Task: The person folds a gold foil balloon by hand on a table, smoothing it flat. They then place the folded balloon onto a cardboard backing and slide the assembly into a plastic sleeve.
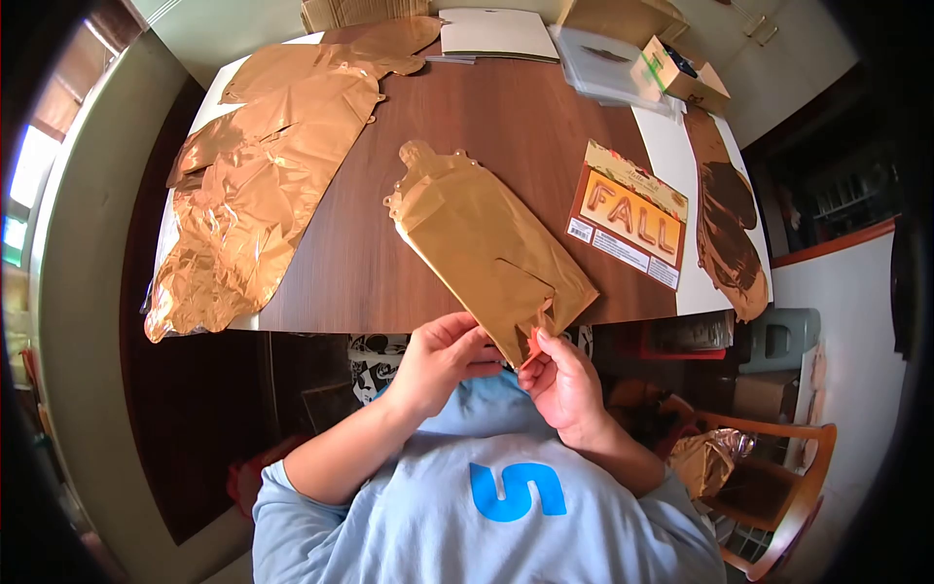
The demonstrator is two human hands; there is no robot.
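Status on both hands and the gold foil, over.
Left hand at near end of flat gold foil piece. Right hand pinching small orange-red piece there. Rectangular printed "FALL" card close on right, under neither hand.

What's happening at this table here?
Someone is working on a flat gold foil piece at the table's near edge. Their left hand and right hand are both at its lower corner. More gold foil lies to the left, and a printed FALL card lies to the right.
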